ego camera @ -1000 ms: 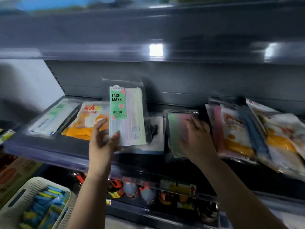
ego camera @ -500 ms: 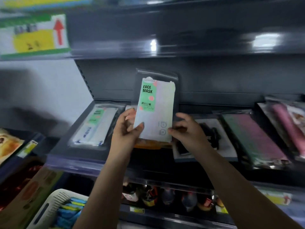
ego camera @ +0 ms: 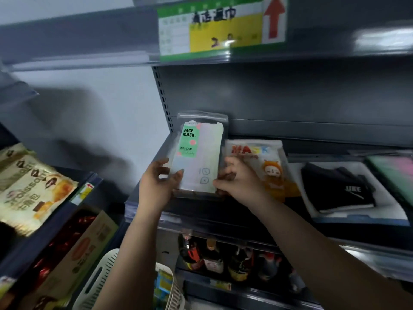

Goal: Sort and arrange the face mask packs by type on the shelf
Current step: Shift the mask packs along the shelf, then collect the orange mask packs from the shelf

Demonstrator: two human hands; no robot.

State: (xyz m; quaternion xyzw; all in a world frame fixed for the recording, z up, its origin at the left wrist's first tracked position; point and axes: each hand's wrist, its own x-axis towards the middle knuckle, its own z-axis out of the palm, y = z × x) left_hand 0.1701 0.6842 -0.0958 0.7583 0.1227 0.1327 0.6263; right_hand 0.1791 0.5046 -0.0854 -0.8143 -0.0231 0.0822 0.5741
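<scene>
- Both hands, the left hand (ego camera: 156, 186) and the right hand (ego camera: 239, 182), grip the clear plastic pack with the green "FACE MASK" label (ego camera: 197, 155).
- It stands tilted at the left end of the dark grey metal shelf (ego camera: 147, 204), beside the orange cartoon mask pack (ego camera: 266, 166).
- Next, I think: lay it flat there, with its own kind.

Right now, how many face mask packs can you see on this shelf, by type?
Green-label FACE MASK pack, held in both hands: 1
Orange cartoon MASK pack: 1
Black mask pack: 1
Green-and-pink pack, partly cut off at the edge: 1
Total: 4
</scene>
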